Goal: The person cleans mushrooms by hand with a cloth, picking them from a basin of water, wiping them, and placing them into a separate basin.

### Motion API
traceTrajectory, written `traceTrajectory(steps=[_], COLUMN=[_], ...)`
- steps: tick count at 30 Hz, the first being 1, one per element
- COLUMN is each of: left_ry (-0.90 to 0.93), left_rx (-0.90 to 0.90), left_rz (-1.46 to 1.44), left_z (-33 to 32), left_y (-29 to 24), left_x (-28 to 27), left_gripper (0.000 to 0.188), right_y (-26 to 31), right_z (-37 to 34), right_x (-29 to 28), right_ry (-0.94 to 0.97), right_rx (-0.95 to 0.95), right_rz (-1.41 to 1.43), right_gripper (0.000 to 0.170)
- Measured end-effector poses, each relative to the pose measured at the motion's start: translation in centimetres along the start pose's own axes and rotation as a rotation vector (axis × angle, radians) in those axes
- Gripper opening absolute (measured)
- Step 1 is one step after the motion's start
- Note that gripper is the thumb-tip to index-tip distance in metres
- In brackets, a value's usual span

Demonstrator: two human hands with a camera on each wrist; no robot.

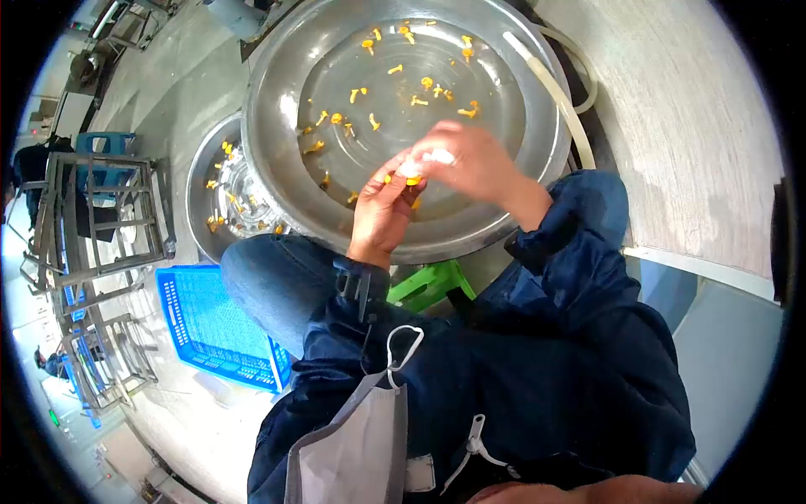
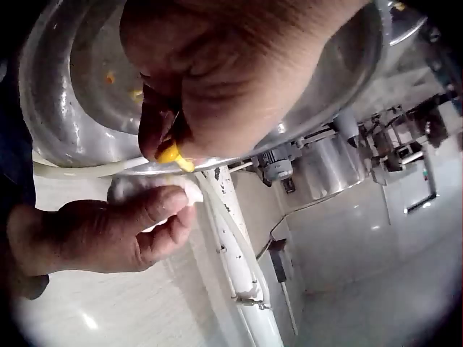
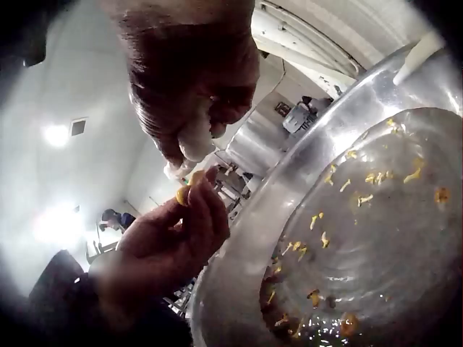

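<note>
My left hand [image 1: 382,210] pinches a small yellow mushroom [image 2: 171,155] between thumb and fingers, its pale stem pointing out. Close beside it, my right hand [image 1: 474,168] grips a white wad [image 2: 194,191], cloth or paper, its edge near the mushroom; whether they touch is unclear. Both hands are over the near side of a large metal basin [image 1: 281,109]. Inside the basin, several yellow mushrooms [image 3: 365,199] lie scattered in shallow water.
A smaller metal basin [image 1: 198,181] with several mushrooms stands at the left. Below it is a blue plastic crate [image 1: 214,328]. A pale hose [image 1: 558,92] hangs over the large basin's right rim. Something green [image 1: 432,286] shows under the near rim.
</note>
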State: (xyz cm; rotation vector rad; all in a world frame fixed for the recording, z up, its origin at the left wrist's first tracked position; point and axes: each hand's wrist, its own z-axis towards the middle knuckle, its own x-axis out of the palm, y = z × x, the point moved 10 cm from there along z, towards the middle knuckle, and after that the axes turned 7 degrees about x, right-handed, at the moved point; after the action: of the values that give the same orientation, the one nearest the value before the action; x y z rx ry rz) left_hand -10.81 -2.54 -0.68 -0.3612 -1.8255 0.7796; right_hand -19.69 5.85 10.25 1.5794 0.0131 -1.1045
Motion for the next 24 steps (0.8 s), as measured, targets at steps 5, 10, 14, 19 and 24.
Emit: traceTrajectory(steps=[5, 10, 14, 19, 24], left_ry=[-0.003, -0.002, 0.069, 0.097, 0.122], left_rx=[-0.039, -0.084, -0.14, -0.178, -0.123], left_rz=[0.008, -0.049, -0.151, -0.124, -0.026], left_z=[-0.1, -0.3, -0.1, -0.6, 0.2], left_y=[0.2, 0.9, 1.7, 1.7, 1.8], left_x=[-0.3, -0.2, -0.6, 0.3, 0.9], left_gripper=[0.029, 0.026, 0.029, 0.028, 0.027], right_y=[-2.5, -0.6, -2.9, -1.8, -1.4], right_z=[0.4, -0.2, 0.2, -0.5, -0.1], right_x=[-1.6, -0.1, -2.6, -0.7, -1.9], right_ry=[-0.139, -0.035, -0.232, -0.054, -0.085], right_rx=[0.103, 0.058, 0.155, 0.134, 0.074], right_rz=[-0.09, -0.019, -0.018, -0.015, 0.031], right_gripper=[0.02, 0.021, 0.025, 0.019, 0.018])
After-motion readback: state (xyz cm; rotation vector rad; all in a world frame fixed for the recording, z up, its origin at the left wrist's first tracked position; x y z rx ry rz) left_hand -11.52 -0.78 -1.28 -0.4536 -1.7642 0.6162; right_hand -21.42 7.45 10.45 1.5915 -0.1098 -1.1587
